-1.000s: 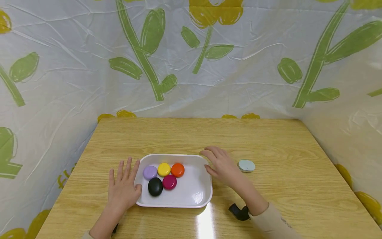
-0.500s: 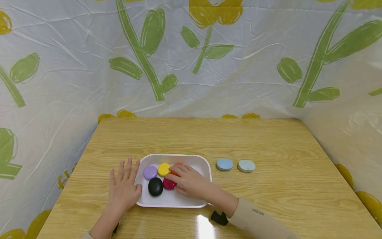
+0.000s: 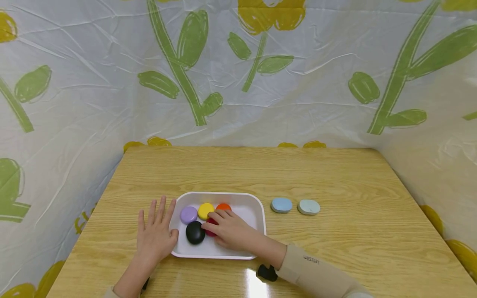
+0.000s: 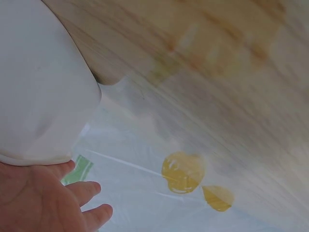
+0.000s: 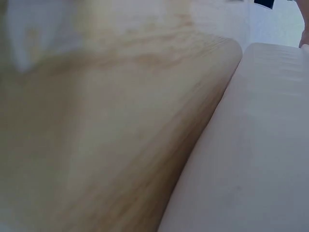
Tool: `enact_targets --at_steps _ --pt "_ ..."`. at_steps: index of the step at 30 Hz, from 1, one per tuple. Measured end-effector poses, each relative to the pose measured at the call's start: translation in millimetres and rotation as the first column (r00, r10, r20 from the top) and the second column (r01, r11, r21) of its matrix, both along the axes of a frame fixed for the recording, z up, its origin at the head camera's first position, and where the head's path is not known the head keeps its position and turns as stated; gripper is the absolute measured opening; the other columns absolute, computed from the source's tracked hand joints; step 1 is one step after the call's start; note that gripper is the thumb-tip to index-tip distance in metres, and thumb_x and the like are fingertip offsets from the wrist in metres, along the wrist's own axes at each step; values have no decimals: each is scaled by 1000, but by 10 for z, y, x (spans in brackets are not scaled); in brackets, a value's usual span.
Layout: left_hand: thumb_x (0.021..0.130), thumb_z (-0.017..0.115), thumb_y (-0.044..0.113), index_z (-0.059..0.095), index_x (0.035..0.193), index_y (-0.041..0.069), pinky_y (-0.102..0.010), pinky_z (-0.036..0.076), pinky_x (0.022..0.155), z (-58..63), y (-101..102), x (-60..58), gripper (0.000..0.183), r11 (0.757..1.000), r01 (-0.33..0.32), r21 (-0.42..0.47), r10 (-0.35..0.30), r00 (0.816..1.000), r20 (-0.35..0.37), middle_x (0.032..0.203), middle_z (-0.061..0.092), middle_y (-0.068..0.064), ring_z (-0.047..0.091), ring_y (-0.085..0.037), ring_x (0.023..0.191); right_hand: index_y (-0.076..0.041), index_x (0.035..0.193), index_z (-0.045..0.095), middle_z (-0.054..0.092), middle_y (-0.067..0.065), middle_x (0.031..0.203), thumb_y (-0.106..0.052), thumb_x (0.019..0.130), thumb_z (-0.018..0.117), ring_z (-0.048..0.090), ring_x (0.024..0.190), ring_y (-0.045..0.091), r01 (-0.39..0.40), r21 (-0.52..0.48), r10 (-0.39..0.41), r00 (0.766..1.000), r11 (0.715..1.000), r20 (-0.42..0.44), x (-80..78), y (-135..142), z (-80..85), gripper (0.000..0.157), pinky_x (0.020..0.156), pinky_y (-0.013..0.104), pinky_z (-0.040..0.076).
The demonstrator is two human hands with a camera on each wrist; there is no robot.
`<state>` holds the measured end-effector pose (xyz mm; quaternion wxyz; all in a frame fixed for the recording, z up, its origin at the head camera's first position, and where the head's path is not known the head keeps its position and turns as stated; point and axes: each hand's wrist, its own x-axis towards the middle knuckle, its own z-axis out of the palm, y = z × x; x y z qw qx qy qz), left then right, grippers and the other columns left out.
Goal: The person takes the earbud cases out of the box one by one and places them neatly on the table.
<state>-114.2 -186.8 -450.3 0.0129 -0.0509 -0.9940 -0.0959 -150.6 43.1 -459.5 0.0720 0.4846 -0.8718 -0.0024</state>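
A white tray point(image 3: 238, 253) holds several smooth, rounded discs. Inside it are a lilac disc point(image 3: 189, 215), a yellow disc point(image 3: 206, 211), an orange disc point(image 3: 224, 207) and a larger black one. My right hand point(image 3: 232, 229) reaches over the right side of the tray, its fingers curled round a crimson disc point(image 3: 211, 229), which is partly covered. The black disc point(image 3: 195, 232) lies just left of those fingertips. With fingers spread straight, my left hand point(image 3: 154, 238) rests against the tray's left rim. In the left wrist view, its fingers point(image 4: 84, 192) lie beside the tray wall.
Right of the tray, a blue oval piece point(image 3: 281, 205) and a pale green oval piece point(image 3: 309, 207) lie side by side on the wooden table point(image 3: 335, 178). A flower-printed sheet point(image 3: 298, 95) hangs behind and at both sides.
My right hand has moved left from beside the blue piece into the tray, leaving that piece on the table. Its fingers have come down onto the crimson disc. The left hand stays put.
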Motion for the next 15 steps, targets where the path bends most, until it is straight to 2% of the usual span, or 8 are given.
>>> enact_targets --at_steps 6,15 --pt "83 47 22 22 146 13 -57 -3 107 -1 -1 0 69 1000 -2 -6 2 1000 -4 152 12 -15 2 -35 138 -27 117 55 50 1 115 -27 82 63 48 106 19 13 8 -13 1000 1000 -15 -1 -12 -25 36 88 30 43" --pt "82 48 23 24 146 12 -57 -1 107 -7 -3 -2 69 1000 -3 -15 3 1000 -15 151 13 -16 4 -35 138 -23 111 58 52 -2 102 -19 81 63 49 95 16 -30 -47 27 998 998 -64 8 -24 -58 31 80 27 43"
